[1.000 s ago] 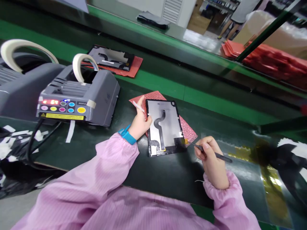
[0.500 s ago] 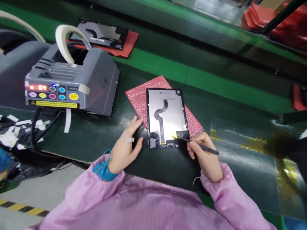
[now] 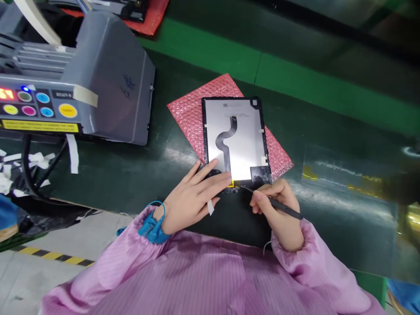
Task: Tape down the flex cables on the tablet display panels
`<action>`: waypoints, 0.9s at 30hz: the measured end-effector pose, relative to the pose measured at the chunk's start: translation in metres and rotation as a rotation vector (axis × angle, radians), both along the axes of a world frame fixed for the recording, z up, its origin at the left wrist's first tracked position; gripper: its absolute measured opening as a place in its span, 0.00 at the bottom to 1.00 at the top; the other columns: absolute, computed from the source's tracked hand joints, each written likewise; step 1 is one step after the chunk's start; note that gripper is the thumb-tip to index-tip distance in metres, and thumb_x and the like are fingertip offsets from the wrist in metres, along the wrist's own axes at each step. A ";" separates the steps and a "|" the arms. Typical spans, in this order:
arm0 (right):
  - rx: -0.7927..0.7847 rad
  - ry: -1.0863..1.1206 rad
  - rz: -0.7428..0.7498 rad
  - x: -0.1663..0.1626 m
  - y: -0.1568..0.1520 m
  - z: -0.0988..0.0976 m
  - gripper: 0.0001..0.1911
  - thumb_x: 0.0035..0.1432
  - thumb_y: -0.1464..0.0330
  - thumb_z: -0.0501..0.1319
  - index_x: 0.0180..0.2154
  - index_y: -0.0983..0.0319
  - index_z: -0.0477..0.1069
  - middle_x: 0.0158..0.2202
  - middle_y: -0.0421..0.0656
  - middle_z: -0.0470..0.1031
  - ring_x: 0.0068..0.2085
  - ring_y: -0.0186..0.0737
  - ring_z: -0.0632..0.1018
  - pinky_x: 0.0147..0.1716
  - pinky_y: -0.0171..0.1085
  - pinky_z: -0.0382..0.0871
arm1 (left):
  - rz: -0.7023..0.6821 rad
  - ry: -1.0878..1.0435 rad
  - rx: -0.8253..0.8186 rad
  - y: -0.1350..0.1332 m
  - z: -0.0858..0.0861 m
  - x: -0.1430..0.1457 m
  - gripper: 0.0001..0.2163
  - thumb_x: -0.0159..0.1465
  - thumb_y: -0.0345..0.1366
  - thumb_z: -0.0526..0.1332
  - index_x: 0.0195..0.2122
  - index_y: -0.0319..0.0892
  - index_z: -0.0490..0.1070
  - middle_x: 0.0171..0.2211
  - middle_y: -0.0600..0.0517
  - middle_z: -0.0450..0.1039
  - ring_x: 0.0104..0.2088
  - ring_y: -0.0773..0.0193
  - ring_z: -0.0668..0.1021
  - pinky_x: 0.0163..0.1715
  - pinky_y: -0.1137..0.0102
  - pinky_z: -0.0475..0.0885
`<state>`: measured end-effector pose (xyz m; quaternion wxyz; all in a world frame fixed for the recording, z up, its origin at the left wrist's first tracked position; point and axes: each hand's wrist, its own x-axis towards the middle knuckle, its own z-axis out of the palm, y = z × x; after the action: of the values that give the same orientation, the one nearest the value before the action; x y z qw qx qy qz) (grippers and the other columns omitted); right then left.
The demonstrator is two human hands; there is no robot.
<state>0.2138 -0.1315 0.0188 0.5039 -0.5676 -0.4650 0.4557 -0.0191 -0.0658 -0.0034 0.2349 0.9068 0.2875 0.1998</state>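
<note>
A tablet back panel [image 3: 241,140] with a black flex cable lies face down on a pink bubble-wrap sheet [image 3: 193,113] on the dark green belt. My left hand [image 3: 193,199] rests with fingers stretched flat over the panel's near left corner; a small strip of white tape [image 3: 210,207] sticks to one finger. My right hand [image 3: 277,205] pinches black tweezers [image 3: 272,202] like a pen, their tip touching the panel's near edge by a small yellow tab [image 3: 230,183].
A grey tape dispenser [image 3: 82,83] with coloured buttons stands at the left, cut tape strips hanging from its front. Another panel on red wrap [image 3: 144,13] lies behind it. Cables and white tape scraps [image 3: 19,170] litter the left edge. Yellowish film [image 3: 354,188] lies at the right.
My left hand has left the panel's far left edge, swung back, and come down on its near corner. The tweezers' tip slid left along the near edge. The view tilted down.
</note>
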 end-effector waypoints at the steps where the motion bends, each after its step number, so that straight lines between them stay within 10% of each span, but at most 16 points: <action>1: 0.006 -0.007 -0.005 -0.003 0.000 0.001 0.13 0.67 0.66 0.66 0.34 0.57 0.63 0.26 0.36 0.78 0.22 0.32 0.76 0.21 0.32 0.69 | 0.004 -0.010 -0.011 0.000 0.001 0.000 0.26 0.73 0.29 0.57 0.71 0.47 0.57 0.66 0.48 0.71 0.75 0.49 0.56 0.73 0.44 0.54; 27: -0.046 -0.043 0.081 -0.003 0.003 -0.002 0.12 0.67 0.66 0.67 0.34 0.56 0.64 0.26 0.35 0.78 0.26 0.35 0.79 0.27 0.35 0.72 | 0.020 -0.054 -0.075 0.001 0.003 0.002 0.32 0.71 0.27 0.58 0.74 0.53 0.51 0.67 0.50 0.70 0.74 0.49 0.59 0.72 0.43 0.55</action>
<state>0.2111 -0.1285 0.0169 0.4619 -0.5694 -0.4877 0.4738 -0.0169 -0.0648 -0.0006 0.2742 0.8887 0.2975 0.2158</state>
